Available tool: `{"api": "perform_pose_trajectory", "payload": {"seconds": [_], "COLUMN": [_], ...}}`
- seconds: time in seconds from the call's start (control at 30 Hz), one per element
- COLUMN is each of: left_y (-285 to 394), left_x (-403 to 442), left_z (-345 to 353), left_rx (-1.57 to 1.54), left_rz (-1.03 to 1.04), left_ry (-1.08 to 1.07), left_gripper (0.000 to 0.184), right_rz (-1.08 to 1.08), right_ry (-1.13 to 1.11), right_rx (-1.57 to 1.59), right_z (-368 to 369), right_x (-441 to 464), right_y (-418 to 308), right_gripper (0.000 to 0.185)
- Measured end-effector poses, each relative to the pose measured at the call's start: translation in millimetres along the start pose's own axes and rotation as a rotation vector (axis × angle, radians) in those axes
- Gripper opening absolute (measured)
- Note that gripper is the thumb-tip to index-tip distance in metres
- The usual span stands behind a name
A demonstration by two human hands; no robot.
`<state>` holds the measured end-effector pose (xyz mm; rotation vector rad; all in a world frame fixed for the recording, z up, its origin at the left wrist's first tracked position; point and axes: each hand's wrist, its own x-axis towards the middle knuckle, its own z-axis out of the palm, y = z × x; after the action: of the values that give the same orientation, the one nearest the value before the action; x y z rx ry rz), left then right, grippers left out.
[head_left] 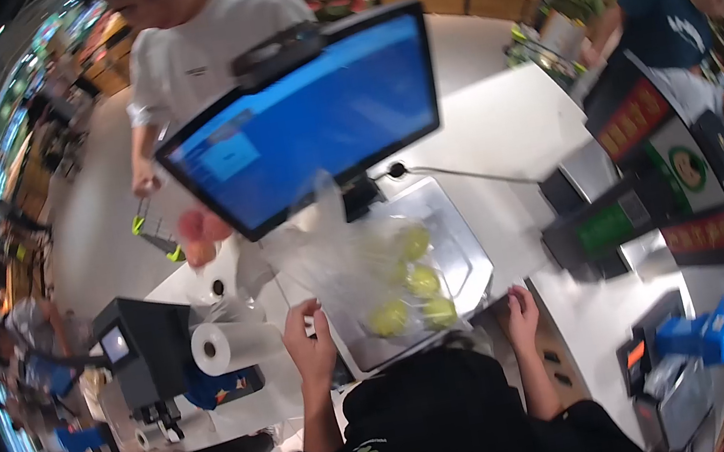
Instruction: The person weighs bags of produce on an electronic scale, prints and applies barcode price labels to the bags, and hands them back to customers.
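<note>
A clear plastic bag of round green fruit [424,280] rests on a metal weighing scale [464,243]. The bag's top stands up in front of the monitor, and blur hides its folds. My left hand [308,346] is just left of the scale, its fingers loosely bent and apart from the thumb, with nothing seen in it. My right hand [520,316] is beyond the scale's near right corner, by the counter edge. Its fingers are slightly curled, and no object shows in them. Neither hand touches the bag.
A monitor [317,119] stands behind the scale. Left of it are a roll of bags [230,346] and a black label printer [149,345]. A person in a white shirt [210,42] stands across the counter near pinkish fruit [201,225]. Blue-handled equipment [705,331] is at right.
</note>
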<state>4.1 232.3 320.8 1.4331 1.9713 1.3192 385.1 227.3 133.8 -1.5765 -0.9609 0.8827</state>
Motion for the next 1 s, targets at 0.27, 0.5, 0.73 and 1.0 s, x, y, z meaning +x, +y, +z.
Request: {"api": "perform_pose_trajectory", "payload": {"seconds": [0.27, 0.5, 0.73, 1.0], "left_y": [-55, 1, -10, 16], "left_x": [-33, 16, -2, -4], "left_z": [67, 132, 126, 115], "left_rx": [0.245, -0.207, -0.449, -0.61], "left_rz": [-0.034, -0.072, -0.302, -0.245], "left_ry": [-0.316, -0.198, -0.028, -0.106], "left_gripper": [0.074, 0.044, 0.035, 0.046], "right_rz": [0.007, 0.029, -0.007, -0.089], "right_ry": [-0.052, -0.069, -0.09, -0.048], "right_rx": [-0.121, -0.079, -0.047, -0.026], "right_z": [-7, 11, 17, 24], "right_x": [-13, -3, 6, 29], "right_y": [59, 63, 39, 37], "right_gripper": [0.023, 0.035, 0.043, 0.032]}}
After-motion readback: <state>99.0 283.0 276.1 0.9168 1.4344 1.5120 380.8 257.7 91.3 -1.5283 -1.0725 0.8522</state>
